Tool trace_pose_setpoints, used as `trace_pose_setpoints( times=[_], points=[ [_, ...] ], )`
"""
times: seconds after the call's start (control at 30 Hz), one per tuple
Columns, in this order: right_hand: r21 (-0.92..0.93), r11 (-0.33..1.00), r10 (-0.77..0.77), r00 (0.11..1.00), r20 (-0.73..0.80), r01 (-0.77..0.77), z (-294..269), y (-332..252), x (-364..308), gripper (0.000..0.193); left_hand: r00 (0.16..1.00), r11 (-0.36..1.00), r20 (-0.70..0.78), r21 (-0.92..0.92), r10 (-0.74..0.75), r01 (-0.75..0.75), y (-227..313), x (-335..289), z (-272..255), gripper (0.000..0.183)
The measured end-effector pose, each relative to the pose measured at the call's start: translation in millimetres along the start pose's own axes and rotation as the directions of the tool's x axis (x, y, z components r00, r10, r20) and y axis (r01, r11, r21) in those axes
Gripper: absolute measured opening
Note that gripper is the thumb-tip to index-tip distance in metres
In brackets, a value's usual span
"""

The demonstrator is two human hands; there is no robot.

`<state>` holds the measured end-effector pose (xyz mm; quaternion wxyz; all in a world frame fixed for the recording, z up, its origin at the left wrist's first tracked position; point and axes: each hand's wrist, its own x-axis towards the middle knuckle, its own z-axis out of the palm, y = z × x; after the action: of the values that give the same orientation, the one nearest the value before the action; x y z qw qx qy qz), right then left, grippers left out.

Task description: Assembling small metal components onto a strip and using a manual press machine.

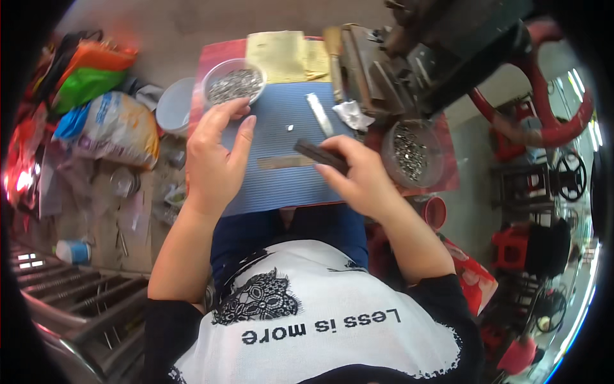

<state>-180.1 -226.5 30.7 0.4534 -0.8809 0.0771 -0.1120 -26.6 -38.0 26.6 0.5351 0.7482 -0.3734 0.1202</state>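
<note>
My right hand [358, 173] grips a dark, narrow block [320, 155] between thumb and fingers, above a blue ribbed mat [256, 189]. Under the block's near end lies a flat, ruler-like metal strip [278, 162]. My left hand [217, 150] is at the mat's left side, thumb and fingers apart, with nothing visible in it. Its fingertips are at the near rim of a clear round tub [235, 83] of small silvery metal pieces. One small shiny piece [290, 128] lies alone on the mat between my hands. Farther back rests a shiny silver strip [319, 114].
A second tub [412, 153] of metal pieces stands at the right, beside a dark machine with a red handwheel [543, 83]. Crumpled white paper [354, 116], a brush [334, 54] and yellow paper [276, 54] lie behind. A stuffed plastic bag [115, 131] is at left.
</note>
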Motion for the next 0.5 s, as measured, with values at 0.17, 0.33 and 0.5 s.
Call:
trace_pose_setpoints(
  times=[0.17,0.33,0.5],
  points=[
    [-0.262,0.903,-0.335,0.94,0.07,0.341,64.2,11.6,23.4,0.025,0.981,0.987,0.13,0.092,-0.141,0.13,-23.0,-39.2,-29.6,0.024],
    [-0.284,0.914,-0.301,0.954,0.001,0.289,56.2,16.2,37.3,0.027,0.941,0.981,0.291,0.133,-0.172,0.139,-29.1,-58.4,-28.0,0.033],
    [-0.387,0.871,-0.364,0.926,-0.097,0.302,52.7,30.1,71.8,0.013,0.96,0.981,0.248,0.176,-0.128,0.085,-39.4,-59.1,-14.2,0.028]
  ],
)
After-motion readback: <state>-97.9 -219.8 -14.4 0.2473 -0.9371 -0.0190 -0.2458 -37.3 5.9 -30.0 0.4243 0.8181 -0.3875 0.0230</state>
